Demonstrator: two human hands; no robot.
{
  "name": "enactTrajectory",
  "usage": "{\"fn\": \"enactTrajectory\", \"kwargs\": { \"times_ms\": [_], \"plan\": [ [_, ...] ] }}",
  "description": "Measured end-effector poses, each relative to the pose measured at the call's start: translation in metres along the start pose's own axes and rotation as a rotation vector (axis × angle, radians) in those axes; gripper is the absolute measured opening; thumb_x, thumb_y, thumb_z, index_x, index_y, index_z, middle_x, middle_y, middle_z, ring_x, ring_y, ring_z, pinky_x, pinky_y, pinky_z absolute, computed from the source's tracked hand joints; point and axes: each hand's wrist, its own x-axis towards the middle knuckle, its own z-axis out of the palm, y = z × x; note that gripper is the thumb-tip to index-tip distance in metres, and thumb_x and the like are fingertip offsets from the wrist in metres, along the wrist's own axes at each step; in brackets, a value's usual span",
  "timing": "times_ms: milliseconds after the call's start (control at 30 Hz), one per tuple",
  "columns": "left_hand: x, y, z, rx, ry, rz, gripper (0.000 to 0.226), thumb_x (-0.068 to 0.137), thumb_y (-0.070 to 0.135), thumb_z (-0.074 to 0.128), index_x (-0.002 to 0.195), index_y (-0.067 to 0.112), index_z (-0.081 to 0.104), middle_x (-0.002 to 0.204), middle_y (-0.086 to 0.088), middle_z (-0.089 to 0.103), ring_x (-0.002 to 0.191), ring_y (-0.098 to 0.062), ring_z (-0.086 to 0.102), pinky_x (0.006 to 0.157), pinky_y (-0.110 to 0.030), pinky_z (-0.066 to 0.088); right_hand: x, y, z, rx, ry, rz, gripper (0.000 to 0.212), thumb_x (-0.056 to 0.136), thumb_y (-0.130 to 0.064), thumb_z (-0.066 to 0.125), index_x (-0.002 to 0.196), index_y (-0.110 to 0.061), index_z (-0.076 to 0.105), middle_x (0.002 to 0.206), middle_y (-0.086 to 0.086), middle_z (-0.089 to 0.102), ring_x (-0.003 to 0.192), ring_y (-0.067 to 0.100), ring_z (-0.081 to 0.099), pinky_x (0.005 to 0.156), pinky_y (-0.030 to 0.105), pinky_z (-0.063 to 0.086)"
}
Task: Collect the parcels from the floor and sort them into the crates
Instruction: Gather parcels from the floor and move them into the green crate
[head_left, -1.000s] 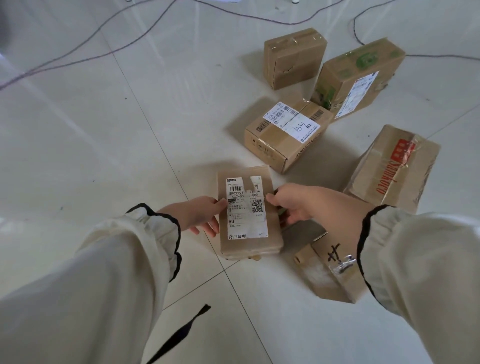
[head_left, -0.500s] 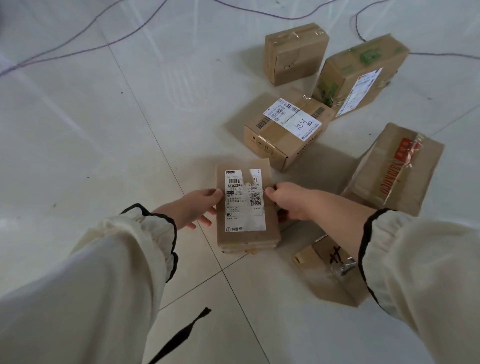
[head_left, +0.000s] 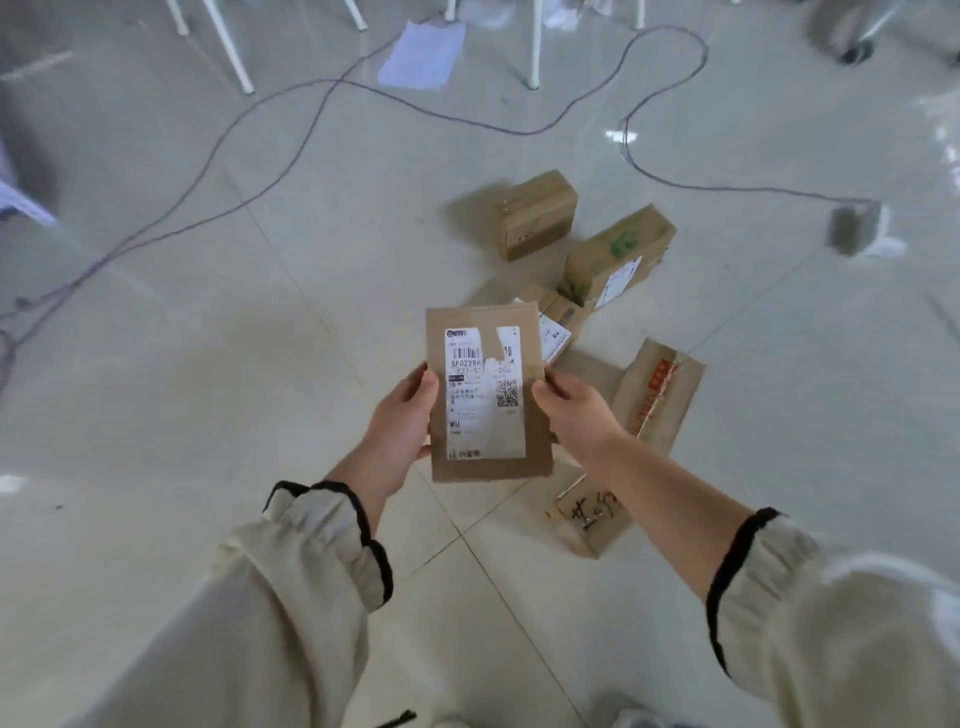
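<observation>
– glossy tiled floor (head_left: 208, 364) all round, a cable (head_left: 311, 119) snaking across it, white furniture legs (head_left: 228, 47) at the far end. how far along would you say the job is?

– early, by my reckoning. one flat brown parcel (head_left: 485, 395) with a white shipping label is up off the floor, held in the air in front of the person, label facing the camera.

– who's got it?

– both hands. the left hand (head_left: 400, 426) has its thumb on the front of the left edge, and the right hand (head_left: 576, 415) pinches the right edge, so each grip is clamped on the parcel and neither is free.

– and the rest?

– five more lie on the floor beyond and below it: a small plain box (head_left: 537, 215) farthest off, a box with green print (head_left: 618, 254) near it, a labelled box (head_left: 558, 325) partly hidden behind the held one, a box with red tape (head_left: 657, 395) to the right, and a scribbled box (head_left: 589, 514) under the person's right forearm. no hand touches any of them.

– any crates?

– none in view (so i can't tell whether anything is already sorted, or which crate this one belongs in). judging from the pile, the collecting has barely begun: this parcel has yet to be carried over and put in, and then there are the five on the floor.
</observation>
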Motion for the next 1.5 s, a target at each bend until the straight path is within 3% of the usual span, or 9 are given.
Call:
{"fn": "enactTrajectory", "kwargs": {
  "times_ms": [200, 300, 400, 500, 667, 867, 1033, 1267, 1500],
  "plan": [
    [-0.174, 0.213, -0.028, 0.058, -0.046, 0.109, 0.020, 0.095, 0.050, 0.042, 0.108, 0.046, 0.057, 0.085, 0.022, 0.070, 0.072, -0.002, 0.067, 0.051, -0.019, 0.047, -0.164, -0.207, -0.089, 0.123, 0.066, -0.095, 0.030, 0.097, -0.027, 0.046, 0.123, -0.038, 0.056, 0.087, -0.022, 0.067, 0.079, 0.001, 0.063, 0.076, 0.020, 0.052],
    [-0.260, 0.319, -0.043, 0.086, -0.081, 0.220, 0.014, 0.095, 0.049, 0.045, 0.092, 0.053, 0.057, 0.073, 0.028, 0.069, 0.059, 0.004, 0.066, 0.045, -0.014, 0.047, -0.252, -0.313, -0.136, 0.176, 0.111, -0.150, 0.032, 0.096, -0.018, 0.047, 0.098, -0.044, 0.066, 0.081, -0.007, 0.070, 0.073, 0.022, 0.063, 0.073, 0.028, 0.047],
    [-0.334, 0.397, -0.052, 0.101, -0.098, 0.307, 0.018, 0.092, 0.050, 0.049, 0.109, 0.052, 0.057, 0.082, 0.020, 0.071, 0.071, -0.009, 0.067, 0.069, -0.030, 0.055, -0.325, -0.394, -0.173, 0.198, 0.104, -0.242, 0.033, 0.097, -0.013, 0.045, 0.103, -0.038, 0.065, 0.092, 0.006, 0.070, 0.085, 0.039, 0.058, 0.074, 0.036, 0.043],
    [-0.390, 0.441, -0.056, 0.117, -0.099, 0.357, 0.035, 0.092, 0.050, 0.049, 0.126, 0.043, 0.053, 0.094, 0.012, 0.070, 0.078, -0.017, 0.065, 0.087, -0.040, 0.052, -0.375, -0.440, -0.196, 0.205, 0.107, -0.275, 0.030, 0.098, -0.016, 0.045, 0.122, -0.026, 0.060, 0.103, 0.005, 0.069, 0.086, 0.022, 0.062, 0.091, 0.046, 0.049],
    [-0.441, 0.466, -0.061, 0.128, -0.077, 0.455, 0.040, 0.091, 0.051, 0.050, 0.129, 0.041, 0.051, 0.093, 0.014, 0.069, 0.073, -0.014, 0.065, 0.073, -0.032, 0.049, -0.416, -0.465, -0.211, 0.239, 0.083, -0.368, 0.034, 0.099, -0.016, 0.041, 0.127, -0.027, 0.056, 0.098, -0.009, 0.069, 0.091, 0.014, 0.064, 0.093, 0.043, 0.049],
    [-0.473, 0.482, -0.054, 0.128, -0.067, 0.513, 0.020, 0.091, 0.051, 0.051, 0.112, 0.051, 0.052, 0.088, 0.018, 0.068, 0.074, -0.014, 0.065, 0.081, -0.036, 0.050, -0.441, -0.467, -0.225, 0.256, 0.100, -0.399, 0.032, 0.099, -0.019, 0.041, 0.116, -0.040, 0.058, 0.109, -0.006, 0.068, 0.108, 0.021, 0.062, 0.098, 0.050, 0.046],
    [-0.490, 0.491, -0.039, 0.142, -0.085, 0.557, 0.027, 0.092, 0.051, 0.049, 0.119, 0.049, 0.053, 0.092, 0.017, 0.068, 0.077, -0.015, 0.064, 0.076, -0.034, 0.048, -0.448, -0.466, -0.248, 0.266, 0.101, -0.435, 0.038, 0.099, -0.021, 0.041, 0.091, -0.051, 0.061, 0.087, -0.022, 0.072, 0.091, 0.007, 0.066, 0.089, 0.040, 0.052],
    [-0.501, 0.499, -0.003, 0.139, -0.145, 0.606, 0.039, 0.091, 0.052, 0.050, 0.130, 0.046, 0.048, 0.095, 0.018, 0.068, 0.079, -0.012, 0.065, 0.069, -0.031, 0.047, -0.464, -0.455, -0.279, 0.321, 0.200, -0.493, 0.030, 0.100, -0.018, 0.040, 0.110, -0.040, 0.059, 0.084, -0.021, 0.071, 0.070, -0.004, 0.067, 0.057, 0.018, 0.054],
    [-0.507, 0.511, 0.041, 0.226, -0.379, 0.680, 0.036, 0.092, 0.049, 0.050, 0.128, 0.048, 0.050, 0.097, 0.022, 0.066, 0.085, -0.012, 0.064, 0.072, -0.033, 0.048, -0.501, -0.429, -0.299, 0.407, 0.420, -0.478, 0.034, 0.101, -0.017, 0.039, 0.108, -0.045, 0.058, 0.087, -0.025, 0.070, 0.075, -0.006, 0.065, 0.065, 0.018, 0.052]
  ]
}}
